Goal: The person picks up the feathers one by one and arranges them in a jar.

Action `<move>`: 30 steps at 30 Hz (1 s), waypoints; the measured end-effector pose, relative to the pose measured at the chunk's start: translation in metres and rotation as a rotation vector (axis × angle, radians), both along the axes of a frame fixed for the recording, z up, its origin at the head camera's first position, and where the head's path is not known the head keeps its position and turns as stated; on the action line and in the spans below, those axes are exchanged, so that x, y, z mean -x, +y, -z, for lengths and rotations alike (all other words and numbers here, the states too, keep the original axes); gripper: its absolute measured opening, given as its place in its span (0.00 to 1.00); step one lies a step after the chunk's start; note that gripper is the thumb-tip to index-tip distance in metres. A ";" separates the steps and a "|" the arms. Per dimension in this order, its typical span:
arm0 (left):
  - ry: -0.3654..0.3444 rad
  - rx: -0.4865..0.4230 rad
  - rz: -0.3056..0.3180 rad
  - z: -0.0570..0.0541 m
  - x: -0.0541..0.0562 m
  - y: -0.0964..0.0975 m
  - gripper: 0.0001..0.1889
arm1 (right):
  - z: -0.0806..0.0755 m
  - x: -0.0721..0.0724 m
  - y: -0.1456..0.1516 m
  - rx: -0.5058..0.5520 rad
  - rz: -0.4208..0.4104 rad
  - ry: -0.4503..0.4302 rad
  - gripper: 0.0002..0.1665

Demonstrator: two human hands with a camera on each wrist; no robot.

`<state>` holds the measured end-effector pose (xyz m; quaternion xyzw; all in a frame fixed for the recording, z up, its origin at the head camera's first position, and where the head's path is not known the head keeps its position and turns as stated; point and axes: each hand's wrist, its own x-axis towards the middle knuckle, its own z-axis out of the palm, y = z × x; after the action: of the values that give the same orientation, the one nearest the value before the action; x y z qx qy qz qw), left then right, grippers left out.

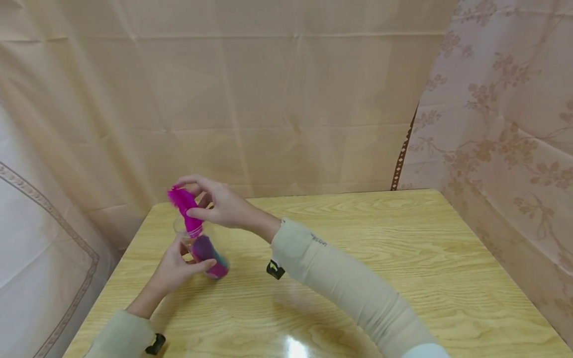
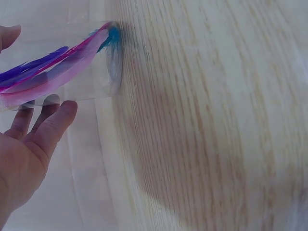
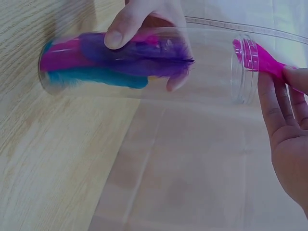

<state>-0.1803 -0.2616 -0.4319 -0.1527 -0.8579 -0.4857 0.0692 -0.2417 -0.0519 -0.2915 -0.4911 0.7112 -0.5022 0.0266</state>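
Note:
A tall clear plastic jar point(image 3: 207, 91) stands on the table, with purple, pink and teal feathers point(image 3: 115, 60) in its lower part. My left hand point(image 1: 176, 268) grips the jar round its side, thumb across the front. Over the open threaded mouth, my right hand point(image 1: 219, 204) pinches a bright magenta feather point(image 1: 185, 206). The feather's lower end is inside the neck, as the right wrist view shows. In the left wrist view the left hand's fingers point(image 2: 60, 120) lie along the jar wall, with a teal feather tip point(image 2: 110, 39) near the base.
The wood-grain table point(image 1: 358, 238) extends to the right and towards the front. A beige curtain point(image 1: 277, 99) hangs behind its back edge, and a floral curtain point(image 1: 506, 124) borders the right side. The jar stands near the table's left side.

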 end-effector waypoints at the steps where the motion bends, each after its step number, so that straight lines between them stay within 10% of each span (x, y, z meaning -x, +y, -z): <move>1: -0.005 -0.006 0.001 0.000 0.000 0.000 0.41 | 0.000 0.000 0.000 0.013 -0.015 0.002 0.32; 30: 0.008 0.008 0.006 0.001 0.005 -0.002 0.37 | 0.003 0.000 -0.008 -0.008 0.001 0.054 0.09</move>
<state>-0.1854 -0.2641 -0.4333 -0.1575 -0.8590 -0.4819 0.0708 -0.2422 -0.0600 -0.2946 -0.5041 0.7140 -0.4859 0.0091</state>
